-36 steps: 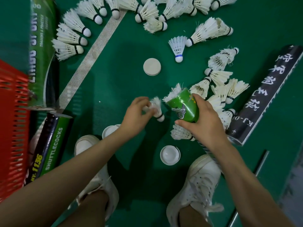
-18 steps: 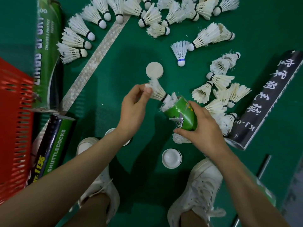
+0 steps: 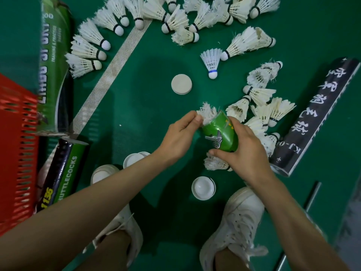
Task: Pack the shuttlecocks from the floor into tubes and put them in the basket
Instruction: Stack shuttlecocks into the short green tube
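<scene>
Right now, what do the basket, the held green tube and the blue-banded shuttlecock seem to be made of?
Basket: rigid red plastic, judging by its moulded slots.
Green tube: glossy, likely coated cardboard or plastic; light reflects off it.
Blue-banded shuttlecock: probably nylon, its skirt a regular mesh, unlike the frayed feather ones.

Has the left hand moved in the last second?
Yes. The left hand has moved toward the mouth of the green tube, pressing a shuttlecock in, and away from the caps near the left shoe.

Green court floor point(image 3: 136, 98), pale woven line tape point(image 3: 109, 75) running diagonally, dim even light
</scene>
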A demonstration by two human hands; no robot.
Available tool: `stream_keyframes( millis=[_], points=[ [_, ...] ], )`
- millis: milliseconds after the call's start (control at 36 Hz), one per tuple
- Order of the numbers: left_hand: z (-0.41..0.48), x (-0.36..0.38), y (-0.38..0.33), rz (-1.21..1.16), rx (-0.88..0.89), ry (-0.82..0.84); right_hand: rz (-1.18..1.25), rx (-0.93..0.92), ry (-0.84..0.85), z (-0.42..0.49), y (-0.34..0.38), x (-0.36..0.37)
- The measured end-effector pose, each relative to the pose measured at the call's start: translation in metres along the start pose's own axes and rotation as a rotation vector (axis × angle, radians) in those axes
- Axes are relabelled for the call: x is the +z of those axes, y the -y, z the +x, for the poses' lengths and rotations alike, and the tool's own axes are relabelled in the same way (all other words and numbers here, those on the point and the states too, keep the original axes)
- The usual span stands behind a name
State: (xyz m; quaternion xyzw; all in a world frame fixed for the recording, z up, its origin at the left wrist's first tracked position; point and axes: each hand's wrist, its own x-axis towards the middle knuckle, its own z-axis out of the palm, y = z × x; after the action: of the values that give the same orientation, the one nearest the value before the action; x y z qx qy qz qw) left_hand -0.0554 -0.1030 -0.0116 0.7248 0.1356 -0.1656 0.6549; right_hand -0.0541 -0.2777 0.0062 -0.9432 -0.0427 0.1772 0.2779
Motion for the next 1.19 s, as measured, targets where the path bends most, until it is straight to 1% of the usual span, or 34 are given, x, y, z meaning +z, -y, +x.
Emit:
stream_keyframes(
  millis=[111,278,361,444,667,722,778,861,944,1000,1056,1111,1194],
  points=[
    [0.005,0.002,-0.008,0.021,-0.075,0.082,0.021,0.015,-0.007,0.000,-0.006,-0.005],
    [0.018,0.014,-0.017,0.092,0.005,0.157,0.085,0.051,-0.024,-0.002,-0.016,-0.012],
    [0.021,0.022,-0.022,0.090,0.070,0.093,0.113,0.065,-0.041,-0.002,-0.015,-0.013],
    [0.021,0.023,-0.022,0.049,0.094,0.028,0.112,0.050,-0.043,-0.001,-0.013,-0.014],
    [0.021,0.007,-0.027,-0.021,-0.016,0.086,0.088,0.032,0.008,-0.005,-0.008,-0.011],
    [0.023,0.006,-0.026,0.021,0.007,0.043,0.078,0.016,0.021,-0.006,-0.007,-0.008],
    [0.024,0.002,-0.023,0.004,0.003,-0.052,0.070,0.008,0.027,-0.007,-0.006,-0.007],
    [0.026,-0.010,-0.023,-0.125,-0.037,-0.178,0.082,-0.002,0.013,-0.007,-0.005,-0.006],
    [0.025,-0.021,-0.022,-0.264,-0.071,-0.224,0.094,-0.011,0.003,-0.008,-0.005,-0.006],
    [0.022,-0.030,-0.017,-0.291,-0.061,-0.279,0.103,-0.016,0.002,-0.008,-0.003,-0.006],
    [0.020,-0.041,-0.006,-0.192,-0.034,-0.375,0.105,-0.027,-0.004,-0.008,-0.001,-0.007],
    [0.019,-0.052,0.007,0.011,-0.027,-0.435,0.103,-0.043,-0.010,-0.007,0.003,-0.009],
    [0.022,-0.071,0.032,0.360,-0.076,-0.425,0.092,-0.068,-0.017,-0.005,0.010,-0.009]
  ],
)
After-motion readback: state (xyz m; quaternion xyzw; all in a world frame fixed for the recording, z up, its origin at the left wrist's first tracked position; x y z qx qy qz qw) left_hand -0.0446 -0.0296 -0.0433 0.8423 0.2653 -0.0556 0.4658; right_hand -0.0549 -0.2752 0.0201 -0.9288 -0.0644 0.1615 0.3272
